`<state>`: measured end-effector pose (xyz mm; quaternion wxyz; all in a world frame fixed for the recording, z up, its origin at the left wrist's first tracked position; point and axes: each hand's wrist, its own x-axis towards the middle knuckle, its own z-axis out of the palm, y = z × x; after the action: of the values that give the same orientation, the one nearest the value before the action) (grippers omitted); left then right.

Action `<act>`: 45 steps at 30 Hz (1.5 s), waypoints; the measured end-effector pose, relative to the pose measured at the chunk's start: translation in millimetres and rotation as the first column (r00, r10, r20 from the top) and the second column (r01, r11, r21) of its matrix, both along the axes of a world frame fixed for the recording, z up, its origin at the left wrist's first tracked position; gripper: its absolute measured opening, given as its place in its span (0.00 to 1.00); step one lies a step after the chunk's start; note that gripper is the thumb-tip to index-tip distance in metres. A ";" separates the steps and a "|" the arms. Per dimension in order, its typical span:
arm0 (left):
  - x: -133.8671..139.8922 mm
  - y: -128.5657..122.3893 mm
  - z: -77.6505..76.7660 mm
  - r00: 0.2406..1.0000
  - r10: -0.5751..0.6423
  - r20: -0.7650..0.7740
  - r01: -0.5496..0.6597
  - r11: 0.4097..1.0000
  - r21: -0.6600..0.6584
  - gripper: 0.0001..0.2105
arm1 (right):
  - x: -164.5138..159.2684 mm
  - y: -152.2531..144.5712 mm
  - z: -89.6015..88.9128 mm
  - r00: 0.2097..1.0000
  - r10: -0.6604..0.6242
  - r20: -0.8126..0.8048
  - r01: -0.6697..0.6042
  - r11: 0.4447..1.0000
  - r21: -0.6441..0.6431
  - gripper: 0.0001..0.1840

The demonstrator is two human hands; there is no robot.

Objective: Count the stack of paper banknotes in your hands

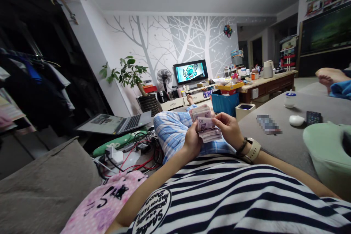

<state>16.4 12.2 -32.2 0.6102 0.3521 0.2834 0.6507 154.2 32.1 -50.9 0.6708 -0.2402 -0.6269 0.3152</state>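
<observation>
A thick stack of purple-toned banknotes point(210, 136) rests above my lap, bent so that part of it leans away and part faces me. My left hand point(192, 139) grips its left side, the thumb lying along the edge. At the stack's upper right, my right hand point(228, 128) pinches the edge of a banknote point(206, 124) marked with a 5. A dark bracelet and a pale watch point(252, 150) circle my right wrist. Beneath the notes are blue plaid trousers point(170, 128) on my legs.
To the left lie an open laptop point(117, 122), tangled cables point(144, 150) and a pink cushion point(105, 204). On the grey sofa at right are a blurred-out phone point(268, 124), a white mouse point(296, 120), a black remote point(314, 117) and a green neck pillow point(323, 146). Another person's foot point(327, 76) shows far right.
</observation>
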 end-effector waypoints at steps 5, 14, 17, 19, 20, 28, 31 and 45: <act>1.7 -1.7 1.3 1.000 0.007 0.017 -0.007 1.000 0.014 0.09 | -1.5 -3.1 0.9 1.000 0.020 -0.015 -0.019 1.000 0.016 0.22; 1.5 -1.7 2.6 1.000 0.015 0.010 -0.015 1.000 0.010 0.07 | -0.9 -3.8 0.5 1.000 0.013 -0.008 -0.013 0.999 0.036 0.20; 0.9 -1.1 2.4 1.000 0.024 -0.002 -0.024 1.000 0.005 0.08 | -0.8 -3.4 -0.4 1.000 0.019 -0.003 -0.019 0.999 0.045 0.21; 0.3 -0.6 2.1 1.000 0.021 -0.005 -0.021 1.000 0.009 0.09 | -0.9 -3.2 -0.8 1.000 0.018 -0.001 -0.018 0.999 0.048 0.21; -0.1 -0.5 1.9 1.000 0.018 -0.007 -0.018 1.000 0.011 0.09 | -0.9 -3.2 -0.9 1.000 0.018 -0.001 -0.018 0.999 0.049 0.22; -1.0 -0.6 2.4 1.000 0.011 -0.013 -0.011 0.999 0.030 0.09 | 0.6 -8.1 3.6 0.998 0.058 0.006 -0.058 0.997 0.052 0.24; -1.0 0.9 1.6 1.000 0.001 -0.007 -0.001 1.000 0.003 0.11 | 1.9 -12.8 6.8 0.997 0.072 0.043 -0.074 0.996 0.053 0.26; -3.9 -5.7 -1.6 0.994 0.074 -0.087 -0.069 0.996 0.053 0.07 | -0.2 12.7 -3.8 1.000 0.014 -0.018 -0.015 0.997 -0.078 0.29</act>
<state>12.6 6.5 -33.8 0.5644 0.3854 0.3062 0.6627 154.0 44.7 -54.8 0.6642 -0.2588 -0.6098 0.3464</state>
